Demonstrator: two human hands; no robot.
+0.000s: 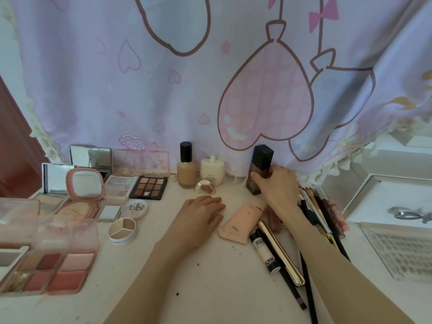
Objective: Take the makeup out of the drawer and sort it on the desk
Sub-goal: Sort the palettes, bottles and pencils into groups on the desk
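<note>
A dark square bottle [260, 170] is being held upright in the right hand [278, 185], its grip wrapped round it, just right of the cream pump bottle [212, 171] at the worktop [205, 265] back. The left hand [201, 212] is being rested flat, holding nothing. Sorting appears under way; releasing it steadily is likely needed next.

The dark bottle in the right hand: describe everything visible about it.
The dark bottle is a tall, square-sided bottle of dark brown, glossy material with a black square cap. It stands upright at the back of the desk, close to the curtain and to the right of a cream bottle. The right hand grips its lower right side, fingers curled round the body. Faint lettering on its front is unreadable.
</note>
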